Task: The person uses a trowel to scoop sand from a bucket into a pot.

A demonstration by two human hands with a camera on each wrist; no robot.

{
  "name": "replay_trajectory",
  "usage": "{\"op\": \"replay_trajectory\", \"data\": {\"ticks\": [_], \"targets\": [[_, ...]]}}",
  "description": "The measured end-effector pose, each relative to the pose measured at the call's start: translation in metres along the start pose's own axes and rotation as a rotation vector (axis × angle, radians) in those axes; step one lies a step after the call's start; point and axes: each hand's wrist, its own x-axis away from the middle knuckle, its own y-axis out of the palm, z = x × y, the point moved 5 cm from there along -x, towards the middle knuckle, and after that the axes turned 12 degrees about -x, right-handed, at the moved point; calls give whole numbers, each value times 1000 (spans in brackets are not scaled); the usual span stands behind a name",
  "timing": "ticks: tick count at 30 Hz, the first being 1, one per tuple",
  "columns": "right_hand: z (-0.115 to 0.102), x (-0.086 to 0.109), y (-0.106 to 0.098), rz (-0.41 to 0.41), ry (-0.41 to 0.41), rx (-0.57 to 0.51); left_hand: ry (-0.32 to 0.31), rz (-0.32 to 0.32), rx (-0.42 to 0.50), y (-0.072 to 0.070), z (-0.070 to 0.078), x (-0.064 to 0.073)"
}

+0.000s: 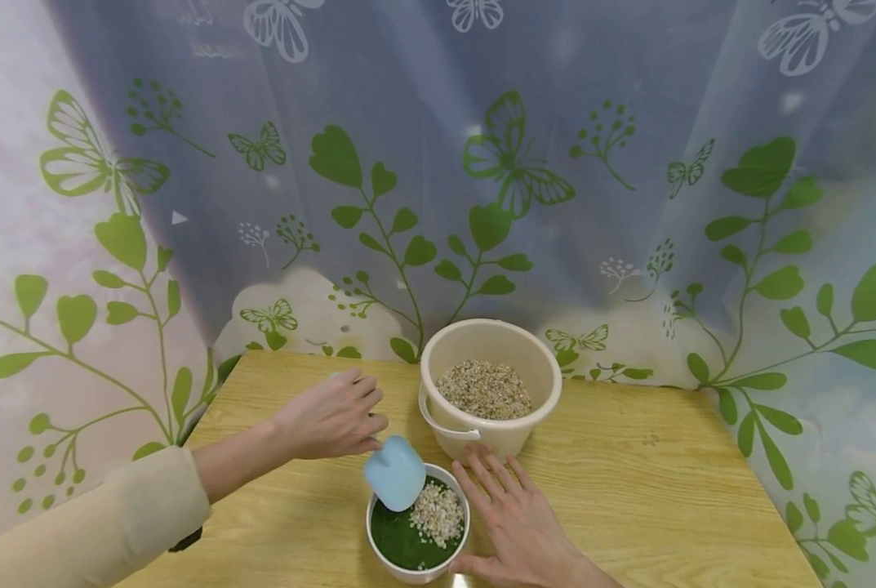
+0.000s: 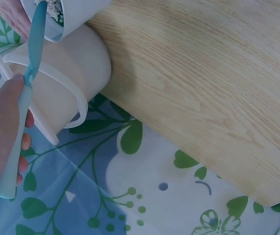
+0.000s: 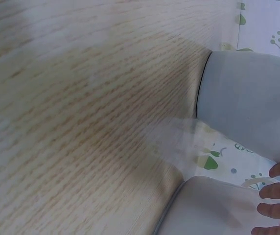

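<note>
My left hand (image 1: 335, 415) grips the handle of a light-blue plastic shovel (image 1: 396, 474). The shovel's blade is over the left back rim of a white bowl (image 1: 379, 557); in the left wrist view the handle (image 2: 15, 147) lies along the palm. Inside the bowl is a dark green layer (image 1: 399, 535), with pale pebbles (image 1: 438, 514) heaped on its right side. My right hand (image 1: 518, 523) has its fingers spread and straight at the bowl's right side, thumb by the rim. Its fingertips reach the front of a cream bucket (image 1: 482, 437) holding gravel (image 1: 485, 390).
The bucket's white handle (image 1: 448, 429) hangs down its front left side. Everything stands on a wood-grain table (image 1: 651, 490). Behind the table hangs a curtain (image 1: 423, 163) printed with leaves and butterflies.
</note>
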Motion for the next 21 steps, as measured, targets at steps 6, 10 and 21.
{"op": "replay_trajectory", "data": {"ticks": [6, 10, 21], "targets": [[1, 1, 0, 3, 6, 1, -3, 1, 23, 2, 1, 4], [2, 2, -1, 7, 6, 4, -20, -8, 59, 5, 2, 6], [8, 11, -12, 16, -19, -7, -81, -33, 181, 16, 3, 12]]}}
